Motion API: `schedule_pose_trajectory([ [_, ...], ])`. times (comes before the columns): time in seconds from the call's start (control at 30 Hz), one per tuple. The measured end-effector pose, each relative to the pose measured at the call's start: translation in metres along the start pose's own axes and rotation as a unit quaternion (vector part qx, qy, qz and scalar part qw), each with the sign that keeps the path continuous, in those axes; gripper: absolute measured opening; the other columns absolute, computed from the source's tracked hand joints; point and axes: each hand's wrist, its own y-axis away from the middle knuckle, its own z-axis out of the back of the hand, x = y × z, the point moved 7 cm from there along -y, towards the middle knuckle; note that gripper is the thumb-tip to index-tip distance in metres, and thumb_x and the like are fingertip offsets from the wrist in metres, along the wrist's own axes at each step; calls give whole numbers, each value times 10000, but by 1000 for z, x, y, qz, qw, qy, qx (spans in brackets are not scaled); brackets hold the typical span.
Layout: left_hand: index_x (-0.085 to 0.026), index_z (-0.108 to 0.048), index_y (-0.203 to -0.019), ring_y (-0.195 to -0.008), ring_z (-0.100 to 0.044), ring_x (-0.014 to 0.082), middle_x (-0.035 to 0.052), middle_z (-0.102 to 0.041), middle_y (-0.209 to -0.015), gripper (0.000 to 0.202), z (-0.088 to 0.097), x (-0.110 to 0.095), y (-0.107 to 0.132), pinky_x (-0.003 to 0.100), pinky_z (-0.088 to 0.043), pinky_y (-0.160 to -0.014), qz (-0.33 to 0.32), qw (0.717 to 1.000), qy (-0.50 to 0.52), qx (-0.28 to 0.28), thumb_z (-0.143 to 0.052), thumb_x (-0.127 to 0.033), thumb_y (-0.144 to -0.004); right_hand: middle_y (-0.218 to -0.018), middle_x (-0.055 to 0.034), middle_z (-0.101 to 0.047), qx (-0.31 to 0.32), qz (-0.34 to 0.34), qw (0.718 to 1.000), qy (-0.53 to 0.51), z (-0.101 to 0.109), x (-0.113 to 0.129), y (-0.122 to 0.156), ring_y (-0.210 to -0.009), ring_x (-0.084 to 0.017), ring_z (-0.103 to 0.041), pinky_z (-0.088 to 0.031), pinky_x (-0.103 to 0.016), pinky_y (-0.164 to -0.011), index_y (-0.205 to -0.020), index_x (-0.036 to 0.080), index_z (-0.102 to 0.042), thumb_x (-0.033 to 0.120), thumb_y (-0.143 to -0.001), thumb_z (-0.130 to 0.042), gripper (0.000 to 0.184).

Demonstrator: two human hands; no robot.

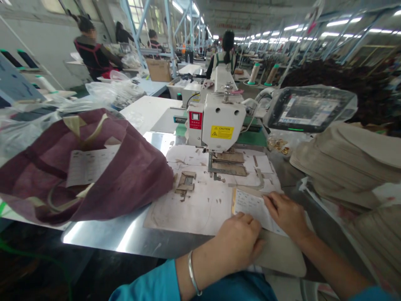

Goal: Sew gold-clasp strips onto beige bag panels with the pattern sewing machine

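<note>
My left hand (238, 242) is closed in a loose fist on the near edge of a beige fabric piece (282, 257) lying at the table's front. My right hand (285, 213) rests fingers-down on a printed paper slip (250, 205) that lies on that fabric, fingers bent and pinching its edge. A white sewing machine (219, 121) with a yellow caution label stands just behind, its clamp over tan pieces (228, 164). A small tan cut piece (185, 182) sits on the white template sheet (194, 205).
A maroon fabric bundle (94, 167) with a paper ticket fills the left of the steel table (103, 236). Stacked beige fabric (347, 167) rises at right, behind it a touchscreen panel (308, 109). Other people work at benches farther back.
</note>
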Motion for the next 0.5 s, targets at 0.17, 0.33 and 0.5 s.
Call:
schedule_pose_trajectory([
  [0.17,-86,-615,-1056,-1002,-574,272,124,-637,-1045,340,-25,-4,-19,381,-513,-916,0,998,-32,-56,-588,-383,-892,-658,-51,-580,-25,47,998,-46,3,6,-2,-720,-209,-567,-409,-303,-692,-639,210,-510,434,-986,-431,420],
  [0.33,-49,-601,-1085,-1004,-583,298,161,-645,-1053,478,-34,-10,-27,431,-514,-927,4,994,-41,-98,-577,-483,-886,-528,-3,-533,-42,-68,989,-123,10,-8,-7,-489,-155,-513,-352,-271,-517,-609,218,-477,520,-966,-399,474],
  [0.5,-96,-514,-1194,-729,-676,235,122,-690,-983,411,-23,-21,-27,338,-557,-571,3,997,15,-70,-445,-414,-943,-537,12,-542,-41,-193,937,-289,54,9,-31,-473,-156,-523,-398,-248,-461,-680,228,-515,526,-922,-453,389],
])
